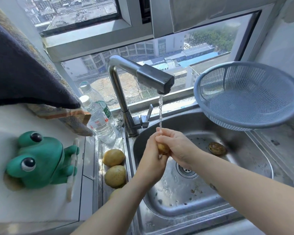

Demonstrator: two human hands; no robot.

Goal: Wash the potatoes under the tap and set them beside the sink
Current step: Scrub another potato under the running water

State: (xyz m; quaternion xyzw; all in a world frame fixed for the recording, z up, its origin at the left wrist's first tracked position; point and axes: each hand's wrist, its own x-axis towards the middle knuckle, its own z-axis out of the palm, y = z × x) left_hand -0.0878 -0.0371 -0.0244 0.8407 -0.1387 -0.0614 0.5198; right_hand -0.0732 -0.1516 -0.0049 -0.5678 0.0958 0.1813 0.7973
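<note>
A small yellow potato sits between both my hands over the steel sink. My left hand cups it from the left and my right hand wraps it from the right. Water runs from the tap onto my right fingers. On the ledge left of the sink lie two potatoes, one farther and one nearer. A third potato shows partly behind my left forearm.
A blue plastic colander rests at the sink's back right corner. Two water bottles stand left of the tap. A green frog figure sits on the left counter, under a hanging dark cloth. A round brown item lies in the basin.
</note>
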